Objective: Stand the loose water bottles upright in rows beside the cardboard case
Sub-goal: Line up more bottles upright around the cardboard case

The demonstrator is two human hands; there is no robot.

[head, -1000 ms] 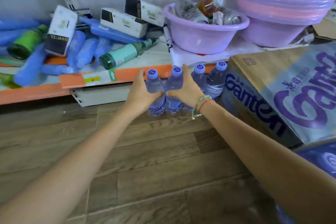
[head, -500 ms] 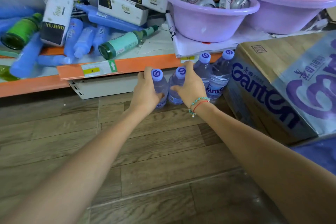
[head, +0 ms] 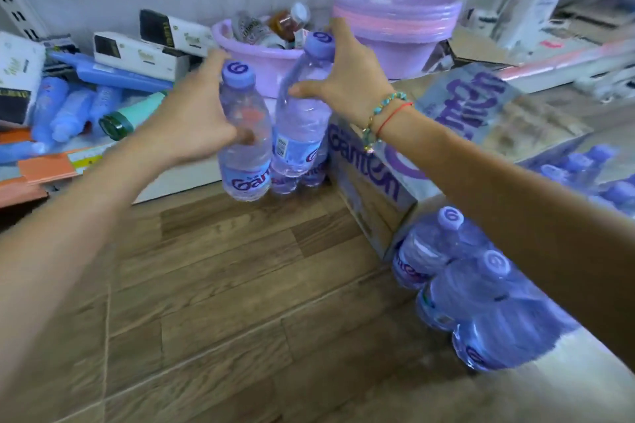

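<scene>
Head view: left hand [head: 192, 117] is gripping one water bottle [head: 244, 134]; right hand [head: 347, 74] is gripping a second bottle [head: 299, 120]. Both bottles are hanging upright just beside the cardboard case [head: 374, 178], above the wooden floor [head: 240, 285].

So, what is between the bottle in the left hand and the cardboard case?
In the head view, the bottle held by the right hand lies between the left-hand bottle and the cardboard case.
</scene>
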